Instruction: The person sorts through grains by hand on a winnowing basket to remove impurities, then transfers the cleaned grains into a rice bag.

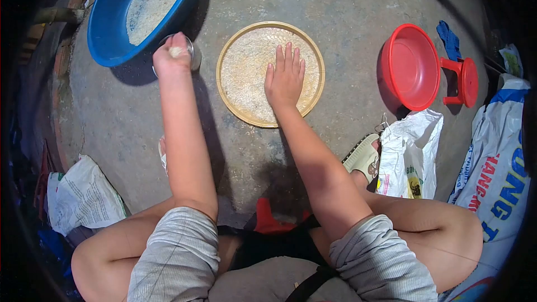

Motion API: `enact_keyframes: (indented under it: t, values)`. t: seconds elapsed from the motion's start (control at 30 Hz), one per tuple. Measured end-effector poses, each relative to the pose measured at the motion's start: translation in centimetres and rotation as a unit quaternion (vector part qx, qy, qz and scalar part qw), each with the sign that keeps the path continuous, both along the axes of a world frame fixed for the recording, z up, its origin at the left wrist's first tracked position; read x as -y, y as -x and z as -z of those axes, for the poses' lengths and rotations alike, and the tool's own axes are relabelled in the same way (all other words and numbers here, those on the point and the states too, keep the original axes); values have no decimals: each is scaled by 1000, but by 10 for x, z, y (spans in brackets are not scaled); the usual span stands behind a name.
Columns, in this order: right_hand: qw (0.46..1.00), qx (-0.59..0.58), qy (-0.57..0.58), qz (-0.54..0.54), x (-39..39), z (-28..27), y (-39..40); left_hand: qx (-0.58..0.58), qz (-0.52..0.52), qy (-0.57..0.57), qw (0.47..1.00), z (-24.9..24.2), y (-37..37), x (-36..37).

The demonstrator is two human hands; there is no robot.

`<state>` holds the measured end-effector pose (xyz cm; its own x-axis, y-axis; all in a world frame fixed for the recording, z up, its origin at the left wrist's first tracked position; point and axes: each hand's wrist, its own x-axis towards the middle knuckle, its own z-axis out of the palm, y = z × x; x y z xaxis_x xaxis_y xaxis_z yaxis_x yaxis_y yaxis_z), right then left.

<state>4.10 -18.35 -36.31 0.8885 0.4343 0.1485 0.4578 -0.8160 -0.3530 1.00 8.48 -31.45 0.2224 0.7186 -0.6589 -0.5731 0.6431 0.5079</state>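
Observation:
My left hand [172,56] is palm up with its fingers curled around a small heap of pale grains [176,52]. It is over a metal container [196,59], which it partly hides, beside the large blue basin [106,33] that holds more pale grains. A round woven tray [224,98] with a raised rim lies on the floor in front of me, spread with a thin layer of grains. Over the right part of that layer, my right hand [285,75] lies palm down with its fingers spread.
To the right are an empty red basin [414,67], a red stool [469,82] and a blue cloth [448,39]. White sacks [411,140] lie by my right foot and at the far right. Another sack [89,196] is at the left.

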Motion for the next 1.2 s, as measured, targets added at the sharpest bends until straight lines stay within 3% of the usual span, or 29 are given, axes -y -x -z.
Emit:
enact_keyframes:
  t: [0.1, 0.17, 0.23, 0.3, 0.37, 0.4, 0.43, 0.5, 0.57, 0.63, 0.67, 0.73, 0.83, 0.97, 1.03, 1.07, 1.1, 1.17, 1.2]
  values:
    - [1000, -8, 8, 4, -1, -1, 0, -53, -22, -56, 997, 1, 12, -6]
    - [1000, -13, 16, 9, -2, -2, 0, -153, -10, 14, 988, -18, 13, 5]
    - [1000, -13, 17, 9, -2, 0, 0, -137, 14, 22, 990, -27, 9, 15]
    - [1000, -12, 16, 10, -2, 1, 0, -227, 9, 21, 974, -37, -3, 35]
    - [1000, -12, 26, 10, -2, 1, 0, -233, 31, -26, 972, -32, -9, 57]
    - [1000, -12, 26, 11, -3, 1, 0, -268, 65, -169, 946, -30, -14, 71]
    - [1000, -13, 24, 11, -2, 1, -1, -296, 97, -308, 899, -27, -19, 85]
    - [1000, -13, 22, 11, -2, 2, 0, -340, 134, -459, 810, -17, -31, 121]
    - [1000, -15, 19, 11, -2, 3, 0, -262, 232, -543, 764, 6, -39, 153]
    - [999, -10, 36, 4, 0, 8, -1, -380, 341, -661, 550, 15, -33, 178]
    - [999, -6, 54, -3, 0, 10, -2, -379, 339, -662, 551, 26, -24, 184]
    - [999, -9, 37, -6, 1, 15, 0, -441, 429, -706, 351, 48, -8, 191]
    - [1000, -14, 8, -10, 2, 18, 0, -419, 442, -687, 396, 52, -8, 190]
    - [999, -23, -24, -5, 3, 11, -1, -401, 447, -695, 395, 47, 0, 181]
    - [998, 0, -56, -12, 8, 11, -2, -391, 391, -706, 443, 38, 17, 175]
    - [996, 22, -84, -12, 12, 11, -2, -436, 310, -714, 452, 32, 27, 171]
    - [993, 44, -112, -11, 16, 9, -3, -435, 302, -724, 442, 29, 36, 168]
    - [988, 108, -104, 39, 35, -17, -8, -594, 218, -552, 544, 28, 55, 166]
    - [984, 112, -95, 100, 41, -21, -8, -594, 208, -561, 538, 27, 64, 165]
